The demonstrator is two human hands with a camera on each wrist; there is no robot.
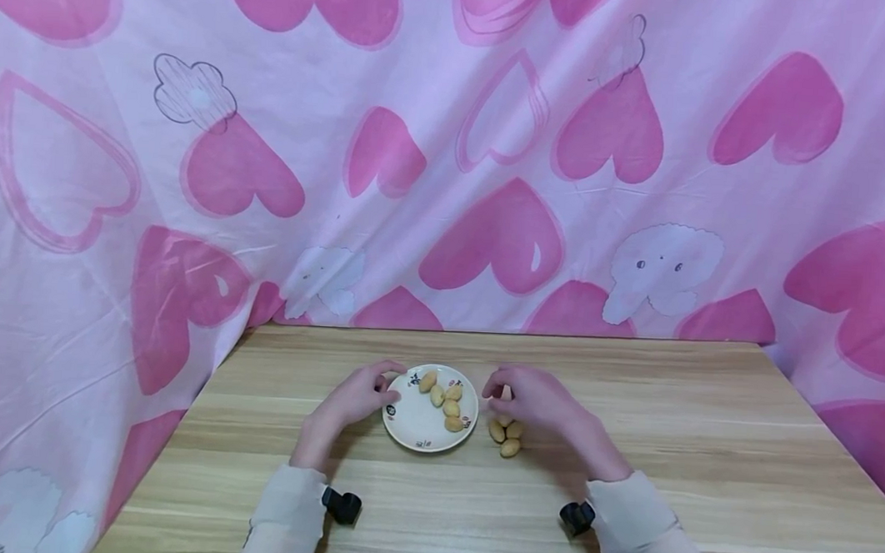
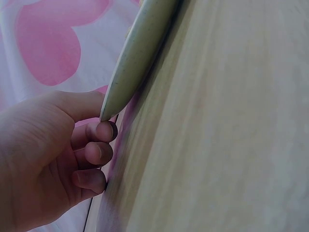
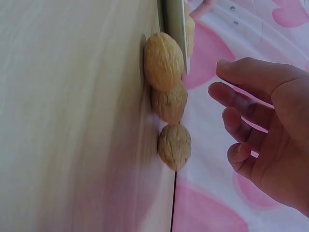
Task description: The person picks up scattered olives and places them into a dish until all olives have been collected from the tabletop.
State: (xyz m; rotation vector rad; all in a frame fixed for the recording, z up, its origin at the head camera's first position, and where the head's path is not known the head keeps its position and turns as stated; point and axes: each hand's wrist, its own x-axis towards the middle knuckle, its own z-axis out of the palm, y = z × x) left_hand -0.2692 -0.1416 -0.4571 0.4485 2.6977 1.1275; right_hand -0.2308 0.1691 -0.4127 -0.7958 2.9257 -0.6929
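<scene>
A white round plate (image 1: 422,436) with small printed marks lies on the wooden table. Several walnuts (image 1: 453,408) sit on it, towards its right and back. My left hand (image 1: 356,395) is at the plate's left edge; in the left wrist view, its thumb and fingers pinch the plate's rim (image 2: 128,67). Right of the plate lies a small group of walnuts (image 1: 510,448), part of it covered by my right hand (image 1: 534,396) in the head view. In the right wrist view, that hand holds nothing, its fingers loosely bent and apart from the loose walnuts (image 3: 164,63).
The wooden tabletop (image 1: 675,422) extends to both sides and in front of the plate. A pink cloth (image 1: 415,225) with hearts hangs behind the table and along its sides. Black wrist cameras (image 1: 342,506) are strapped over the sleeves.
</scene>
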